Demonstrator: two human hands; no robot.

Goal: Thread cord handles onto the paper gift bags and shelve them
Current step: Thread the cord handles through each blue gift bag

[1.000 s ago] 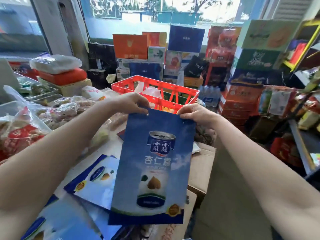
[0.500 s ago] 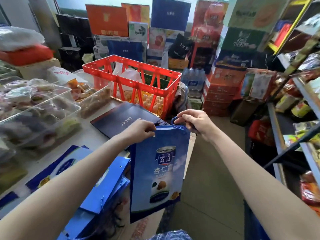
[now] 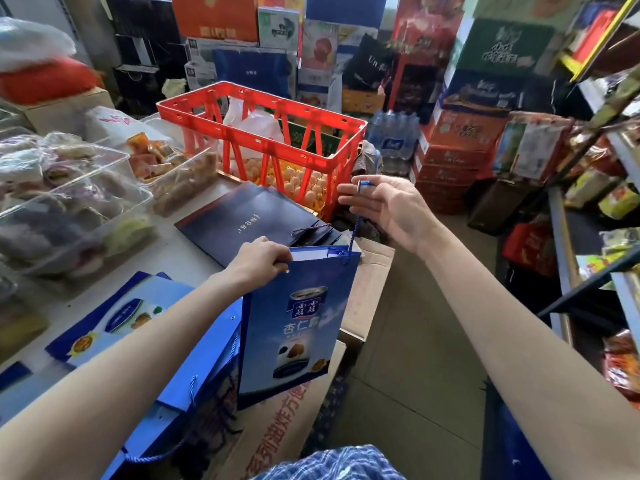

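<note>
1. A crowded shop: stacked printed cartons fill the back wall, and shelves [image 3: 588,209] of packaged goods run down the right side.
2. A pale desk [image 3: 166,258] stands on the left, carrying clear plastic tubs of snacks [image 3: 69,202] near its far left part and a red plastic crate [image 3: 263,133] at its far right corner.
3. A dark navy flat bag [image 3: 249,220] lies on the desk just in front of the crate.
4. Flat blue gift bags [image 3: 114,317] lie in a pile along the desk's near edge; some show blue cord handles.
5. The left hand [image 3: 259,258] grips the top rim of a blue paper gift bag [image 3: 298,320], fingers curled over the edge; the bag hangs upright off the desk's right edge, above a brown cardboard box [image 3: 370,271].
6. The right hand [image 3: 388,206] is raised above and beyond the bag, palm up, fingers loosely spread.
7. A blue cord [image 3: 356,226] runs from the bag's right top corner up to the right hand, its tipped end resting at the fingertips [image 3: 346,199]; whether they pinch it I cannot tell.
</note>
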